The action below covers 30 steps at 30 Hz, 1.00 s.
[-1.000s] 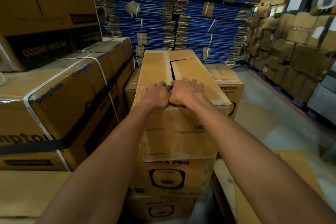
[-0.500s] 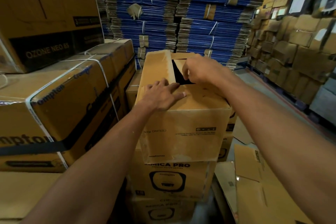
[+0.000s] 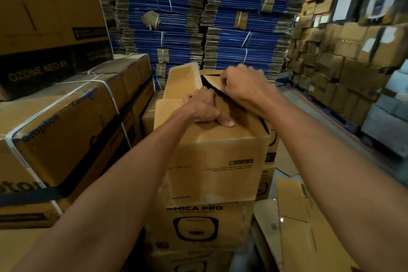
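Note:
A plain brown cardboard box (image 3: 216, 168) stands on top of a stack of printed "AMICA PRO" cartons (image 3: 198, 225), straight in front of me. Its top flaps are partly lifted and a dark gap shows between them. My left hand (image 3: 203, 106) grips the near edge of the left flap (image 3: 183, 81), thumb on top of the box. My right hand (image 3: 240, 84) is curled round the edge of the right flap, further back. What lies inside the box is hidden.
Strapped brown cartons (image 3: 66, 126) are stacked close on my left, with a large "OZONE NEO" box (image 3: 44, 28) on top. Bundles of flattened blue cartons (image 3: 198, 17) rise behind. Stacked brown boxes (image 3: 344, 57) line the right. Flattened cardboard (image 3: 298, 227) lies on the floor at lower right.
Both fists pressed together on the shut flaps a second ago. Since then the hands have parted, the right one moving back, and the flaps have come apart with a dark gap showing.

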{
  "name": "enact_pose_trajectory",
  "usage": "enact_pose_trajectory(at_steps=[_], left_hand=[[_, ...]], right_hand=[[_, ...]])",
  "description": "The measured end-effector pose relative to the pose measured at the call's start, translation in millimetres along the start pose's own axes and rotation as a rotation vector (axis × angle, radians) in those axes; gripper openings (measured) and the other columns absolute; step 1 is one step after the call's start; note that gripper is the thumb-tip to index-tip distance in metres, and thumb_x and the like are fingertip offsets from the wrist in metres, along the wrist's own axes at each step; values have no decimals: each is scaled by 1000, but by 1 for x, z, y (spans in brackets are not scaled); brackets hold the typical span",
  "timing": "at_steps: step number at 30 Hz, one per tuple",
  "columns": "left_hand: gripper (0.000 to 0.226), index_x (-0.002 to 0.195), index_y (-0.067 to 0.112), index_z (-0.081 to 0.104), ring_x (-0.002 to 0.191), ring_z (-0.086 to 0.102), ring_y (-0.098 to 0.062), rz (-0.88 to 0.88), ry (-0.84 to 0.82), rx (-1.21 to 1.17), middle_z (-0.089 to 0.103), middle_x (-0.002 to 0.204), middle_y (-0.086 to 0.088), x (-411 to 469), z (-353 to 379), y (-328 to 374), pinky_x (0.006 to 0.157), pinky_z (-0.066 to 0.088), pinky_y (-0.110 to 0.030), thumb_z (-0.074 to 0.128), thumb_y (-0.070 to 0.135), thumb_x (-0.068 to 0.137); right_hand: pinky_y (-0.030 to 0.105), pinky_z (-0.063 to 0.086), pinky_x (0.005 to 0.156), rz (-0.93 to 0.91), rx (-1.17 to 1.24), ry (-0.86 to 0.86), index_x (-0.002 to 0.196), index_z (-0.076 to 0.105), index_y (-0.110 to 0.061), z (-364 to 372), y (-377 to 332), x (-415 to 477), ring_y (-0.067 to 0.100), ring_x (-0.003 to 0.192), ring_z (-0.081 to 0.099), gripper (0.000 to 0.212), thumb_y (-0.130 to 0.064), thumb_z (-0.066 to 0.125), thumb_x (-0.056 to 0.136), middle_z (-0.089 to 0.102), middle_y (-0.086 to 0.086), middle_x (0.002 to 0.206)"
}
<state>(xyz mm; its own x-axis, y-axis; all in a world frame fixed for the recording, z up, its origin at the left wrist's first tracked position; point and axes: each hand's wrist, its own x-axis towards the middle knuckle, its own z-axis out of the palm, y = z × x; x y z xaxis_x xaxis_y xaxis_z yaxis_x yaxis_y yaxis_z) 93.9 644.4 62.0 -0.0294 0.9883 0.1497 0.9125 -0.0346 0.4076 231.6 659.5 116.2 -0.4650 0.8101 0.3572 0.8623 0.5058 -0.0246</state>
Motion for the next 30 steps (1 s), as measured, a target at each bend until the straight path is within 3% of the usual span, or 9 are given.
enact_pose_trajectory(at_steps=[4,8,12,15,20,22,24,27,30], left_hand=[[109,140,20,45,129,41,-23,95,178,82,48,134,-3,-24,-6,-2,107,23,-41,90,66,52],[110,139,18,42,125,41,-22,190,353,168,46,131,-3,-46,-12,-1,108,24,-42,87,69,53],[86,125,22,38,110,43,-23,510,655,343,50,118,-4,-68,-8,27,97,37,-45,90,46,60],[81,130,19,49,111,50,-26,495,744,462,58,120,-6,-81,-3,29,94,33,-45,88,45,64],[56,120,13,63,88,68,-29,518,791,546,72,104,-8,-110,-9,9,78,48,-43,83,45,78],[35,114,14,64,68,66,-26,620,770,534,72,89,-6,-124,-9,11,63,48,-36,75,37,90],[22,114,16,61,53,58,-21,657,702,502,69,78,-4,-137,-9,13,51,38,-28,67,31,98],[23,120,19,61,49,47,-18,537,518,558,63,76,1,-156,-8,18,46,31,-27,52,34,105],[49,145,26,43,88,62,-20,427,165,547,64,114,-1,-171,0,17,69,53,-37,50,48,103]], right_hand=[[47,50,86,55,189,-66,89,75,-19,-16,20,15,27,99,61,17,-12,60,89,68,3,95],[20,45,62,132,405,-201,89,77,-8,-35,36,24,11,81,62,19,2,61,91,73,6,90],[22,46,55,149,442,-289,89,75,-5,-31,51,31,14,64,58,24,5,54,96,69,11,81],[31,49,68,105,355,-438,103,72,2,-12,54,15,24,74,62,24,-6,49,103,69,25,100],[14,39,36,418,1022,-398,70,42,-11,51,73,-11,2,27,48,40,-11,34,109,47,-4,33],[18,53,53,341,805,-318,75,56,-6,94,107,-1,4,64,73,39,-17,38,108,64,-6,52],[32,59,79,124,626,-377,91,75,-25,111,116,-8,13,109,70,29,-39,53,104,72,-11,92],[22,46,94,-155,417,-701,128,65,-35,55,51,-23,0,114,58,46,-62,58,92,64,-22,122],[32,41,104,-160,439,-718,131,62,-38,37,23,-44,8,127,52,66,-74,65,76,57,-17,136]])
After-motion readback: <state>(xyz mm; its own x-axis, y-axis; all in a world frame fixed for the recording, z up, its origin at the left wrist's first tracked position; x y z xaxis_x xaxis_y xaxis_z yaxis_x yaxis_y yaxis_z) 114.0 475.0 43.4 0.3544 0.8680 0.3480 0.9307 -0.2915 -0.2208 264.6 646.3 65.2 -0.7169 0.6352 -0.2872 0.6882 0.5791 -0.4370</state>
